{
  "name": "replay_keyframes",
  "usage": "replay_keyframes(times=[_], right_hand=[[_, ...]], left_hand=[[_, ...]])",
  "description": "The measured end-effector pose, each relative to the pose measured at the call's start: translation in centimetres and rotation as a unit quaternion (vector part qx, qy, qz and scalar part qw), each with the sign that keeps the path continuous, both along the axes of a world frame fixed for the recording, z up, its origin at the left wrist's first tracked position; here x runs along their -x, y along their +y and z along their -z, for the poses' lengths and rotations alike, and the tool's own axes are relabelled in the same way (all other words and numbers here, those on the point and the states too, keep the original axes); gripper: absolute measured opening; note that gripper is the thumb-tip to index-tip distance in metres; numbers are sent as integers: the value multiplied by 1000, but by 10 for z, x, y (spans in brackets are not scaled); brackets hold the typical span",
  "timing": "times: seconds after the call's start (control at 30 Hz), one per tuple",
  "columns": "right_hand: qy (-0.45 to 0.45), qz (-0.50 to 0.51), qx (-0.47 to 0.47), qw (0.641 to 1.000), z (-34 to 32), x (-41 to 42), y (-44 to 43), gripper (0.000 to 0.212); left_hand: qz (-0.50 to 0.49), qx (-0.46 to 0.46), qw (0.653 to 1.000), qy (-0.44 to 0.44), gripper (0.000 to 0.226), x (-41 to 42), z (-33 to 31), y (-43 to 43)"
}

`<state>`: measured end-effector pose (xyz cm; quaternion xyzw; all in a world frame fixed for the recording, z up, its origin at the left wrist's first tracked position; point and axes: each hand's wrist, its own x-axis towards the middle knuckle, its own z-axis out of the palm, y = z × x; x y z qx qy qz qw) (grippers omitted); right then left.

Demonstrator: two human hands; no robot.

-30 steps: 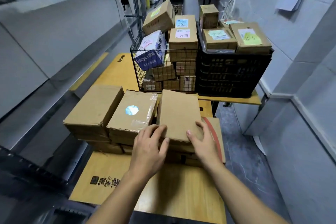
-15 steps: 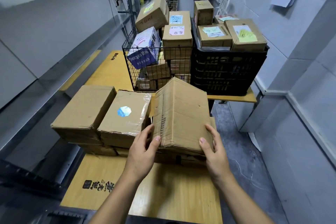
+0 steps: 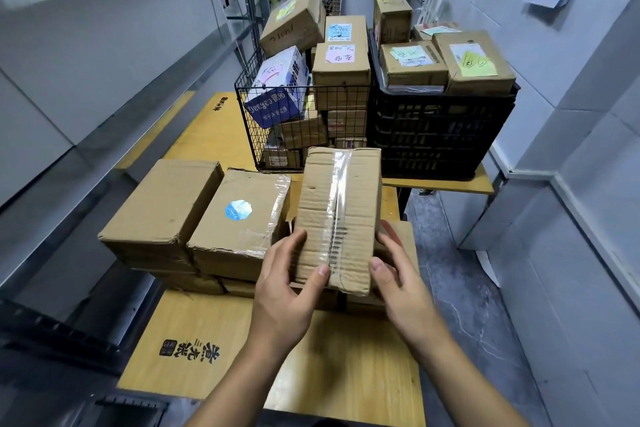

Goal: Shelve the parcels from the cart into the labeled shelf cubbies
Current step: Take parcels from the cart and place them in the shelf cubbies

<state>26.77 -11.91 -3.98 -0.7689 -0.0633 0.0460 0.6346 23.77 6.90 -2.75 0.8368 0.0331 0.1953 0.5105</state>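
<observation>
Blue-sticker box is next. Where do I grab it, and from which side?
Grip the blue-sticker box by its near and far short ends, coming from above at the front. It lies flat, its left long side close against the plain box, so fingers likely won't fit there. Set down the taped parcel first.

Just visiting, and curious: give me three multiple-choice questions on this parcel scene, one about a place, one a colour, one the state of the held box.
1. The blue-stickered box sits where, relative to the taped box? A to its left; B to its right; C on top.
2. The plastic crate is: A black; B red; C white.
3. The taped box is: A lying flat; B tilted up, held; C cut open.
Answers: A, it stands beside it leftward; A, its slatted walls are black; B, left hand and right hand grip its near end.
</observation>
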Motion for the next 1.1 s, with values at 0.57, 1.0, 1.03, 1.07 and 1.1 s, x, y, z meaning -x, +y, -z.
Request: replay_keyframes(times=[0.57,1.0,1.03,1.07,1.1], right_hand=[[106,78,-334,933,1,5,-11,51],[75,-5,-278,958,-6,20,-3,59],[43,-2,-233,971,-7,21,-2,60],[3,0,-175,985,-7,24,0,61],[-40,-1,-110,993,-8,26,1,61]], left_hand=[[15,50,998,38,48,1,-11,25],[0,140,989,48,60,35,-6,28],[-9,132,990,41,61,39,-8,31],[-18,118,992,34,62,44,-9,33],[-28,98,994,27,62,49,-11,35]])
